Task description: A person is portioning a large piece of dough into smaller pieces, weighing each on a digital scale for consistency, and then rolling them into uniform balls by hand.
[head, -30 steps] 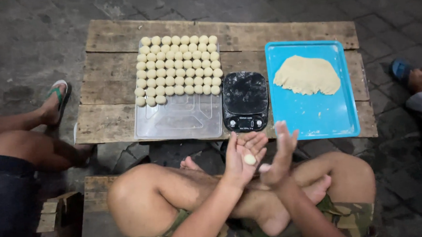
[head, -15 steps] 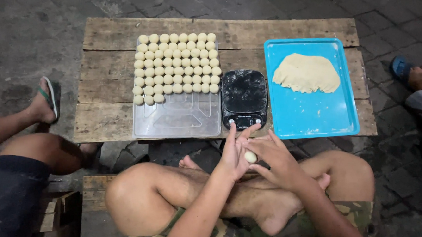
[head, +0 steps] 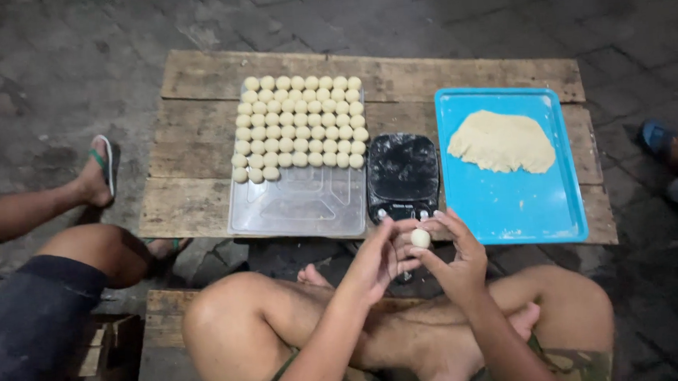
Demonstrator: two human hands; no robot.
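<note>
both hands meet over lap: left hand (head: pixel 377 259) + right hand (head: pixel 454 255) fingers pinched on small dough ball (head: pixel 420 238). clear tray (head: pixel 301 204) approx half full of balls, front empty. big dough slab (head: pixel 503 141) left on blue tray (head: pixel 514 204). black scale (head: pixel 403 176) btwn trays. no labels seen.

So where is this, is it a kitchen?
Probably not a proper kitchen. It looks like an outdoor or yard spot: a person sits cross-legged by a rough wooden pallet on stone paving. On the pallet are a scale, a tray of dough balls and a blue tray with dough.
</note>
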